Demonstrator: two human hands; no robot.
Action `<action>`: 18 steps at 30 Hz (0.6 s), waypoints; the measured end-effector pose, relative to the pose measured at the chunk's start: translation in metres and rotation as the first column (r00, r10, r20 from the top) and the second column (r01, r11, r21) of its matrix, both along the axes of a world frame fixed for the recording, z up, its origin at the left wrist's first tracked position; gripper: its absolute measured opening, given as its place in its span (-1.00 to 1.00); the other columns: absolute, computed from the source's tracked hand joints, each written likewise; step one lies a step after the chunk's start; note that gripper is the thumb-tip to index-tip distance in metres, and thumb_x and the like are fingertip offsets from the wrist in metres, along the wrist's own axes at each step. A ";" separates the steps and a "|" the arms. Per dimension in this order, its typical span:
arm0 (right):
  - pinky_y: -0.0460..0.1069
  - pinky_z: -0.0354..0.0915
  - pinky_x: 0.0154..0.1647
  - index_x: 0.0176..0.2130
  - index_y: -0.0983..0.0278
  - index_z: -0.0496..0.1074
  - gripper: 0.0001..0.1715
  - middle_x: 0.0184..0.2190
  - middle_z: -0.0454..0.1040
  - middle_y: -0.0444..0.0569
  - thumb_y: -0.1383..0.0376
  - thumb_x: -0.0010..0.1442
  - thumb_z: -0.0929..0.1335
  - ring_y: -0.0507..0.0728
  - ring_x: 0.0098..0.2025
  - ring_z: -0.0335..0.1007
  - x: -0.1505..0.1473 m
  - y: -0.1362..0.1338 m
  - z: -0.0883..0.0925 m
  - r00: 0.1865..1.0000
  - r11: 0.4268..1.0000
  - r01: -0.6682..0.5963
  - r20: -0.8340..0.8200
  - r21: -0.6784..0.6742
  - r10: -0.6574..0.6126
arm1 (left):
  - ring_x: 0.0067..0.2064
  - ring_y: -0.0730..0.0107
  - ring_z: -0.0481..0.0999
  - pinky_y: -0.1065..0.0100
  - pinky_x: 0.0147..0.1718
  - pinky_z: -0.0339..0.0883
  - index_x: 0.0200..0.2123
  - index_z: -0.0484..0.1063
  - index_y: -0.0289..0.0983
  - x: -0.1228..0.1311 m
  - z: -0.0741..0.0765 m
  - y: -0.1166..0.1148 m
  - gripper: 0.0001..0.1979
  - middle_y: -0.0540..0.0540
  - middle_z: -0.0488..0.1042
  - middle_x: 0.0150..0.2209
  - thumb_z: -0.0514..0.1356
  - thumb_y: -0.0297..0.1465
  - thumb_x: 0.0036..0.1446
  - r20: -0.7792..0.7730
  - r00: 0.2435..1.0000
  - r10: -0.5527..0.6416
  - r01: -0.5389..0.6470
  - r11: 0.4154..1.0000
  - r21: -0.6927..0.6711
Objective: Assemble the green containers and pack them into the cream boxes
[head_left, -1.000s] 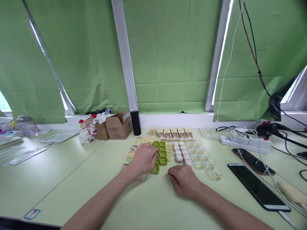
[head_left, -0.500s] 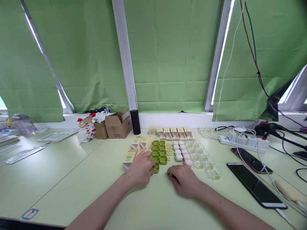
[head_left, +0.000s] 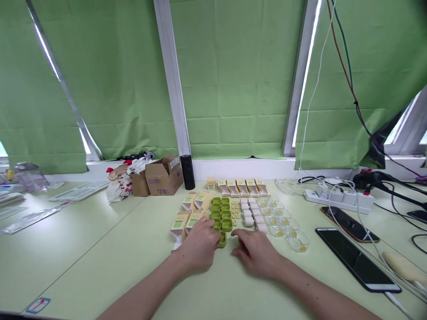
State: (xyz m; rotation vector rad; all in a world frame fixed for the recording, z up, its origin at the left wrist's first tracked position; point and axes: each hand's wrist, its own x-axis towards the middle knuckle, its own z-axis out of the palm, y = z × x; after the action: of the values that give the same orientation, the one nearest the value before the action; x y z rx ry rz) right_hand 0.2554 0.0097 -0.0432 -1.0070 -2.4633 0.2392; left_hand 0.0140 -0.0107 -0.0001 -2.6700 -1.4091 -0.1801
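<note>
My left hand [head_left: 202, 242] is closed on the near green square box [head_left: 223, 240], with its fingers at the box's left side. Two rows of the same green boxes [head_left: 227, 225] stand just beyond. To the right, my right hand [head_left: 255, 251] rests on the table, holding nothing, index finger stretched out and thumb apart. Close past its fingertips are small yellow pieces [head_left: 235, 216] in short rows and white and pale pink rounded cases [head_left: 248, 221]. Clear plastic shells [head_left: 298, 241] with yellow bits inside lie farther right. Cream cartons with green labels [head_left: 179, 223] sit left of the green boxes.
More cream cartons [head_left: 242, 187] line the back. A black cylinder [head_left: 187, 172], an open cardboard box [head_left: 164, 176] and a patterned bag [head_left: 119, 184] stand near the wall. Two phones, one a black phone [head_left: 356, 258], a power strip [head_left: 340, 200] and loose cables occupy the right side.
My left hand has moved slightly right and nearer, drawing the green box away from its row. My right index finger has straightened while that hand stays in place.
</note>
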 end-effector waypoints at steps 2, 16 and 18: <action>0.01 0.23 -0.29 0.14 0.20 0.37 -0.55 -0.16 0.64 -0.02 0.30 0.28 0.42 0.19 -0.23 0.56 0.000 0.001 0.000 0.999 1.000 0.027 -0.030 -0.003 -0.027 | -0.21 0.07 0.43 0.06 -0.16 0.18 -0.45 0.43 -0.17 0.004 0.000 -0.003 -0.85 -0.12 0.51 -0.47 0.24 -0.52 0.11 0.009 1.000 -0.013 0.013 1.000 0.006; 0.15 0.45 -0.05 0.28 0.18 0.26 -0.34 0.13 0.57 0.11 0.30 0.27 0.45 0.28 0.00 0.57 -0.005 0.007 -0.008 0.980 0.999 0.035 -0.197 0.028 -0.029 | -0.35 0.20 0.33 0.17 -0.31 0.09 -0.43 0.36 -0.24 0.018 -0.019 -0.009 -0.84 -0.09 0.42 -0.51 0.17 -0.59 0.16 0.125 0.963 -0.237 0.170 0.901 0.400; 0.15 0.47 -0.08 0.28 0.16 0.26 -0.37 0.10 0.58 0.08 0.33 0.29 0.42 0.25 -0.07 0.58 -0.005 0.008 -0.010 0.972 0.999 0.026 -0.235 0.038 -0.017 | -0.35 0.20 0.33 0.18 -0.32 0.09 -0.41 0.37 -0.24 0.019 -0.018 -0.009 -0.82 -0.09 0.42 -0.51 0.15 -0.59 0.21 0.137 0.957 -0.256 0.179 0.891 0.417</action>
State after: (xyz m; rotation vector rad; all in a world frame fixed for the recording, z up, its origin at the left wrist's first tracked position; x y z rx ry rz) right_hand 0.2504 0.0176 -0.0531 -0.9308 -2.2338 0.2828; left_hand 0.0335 -0.0197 -0.0177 -2.5001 -0.9702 -0.6825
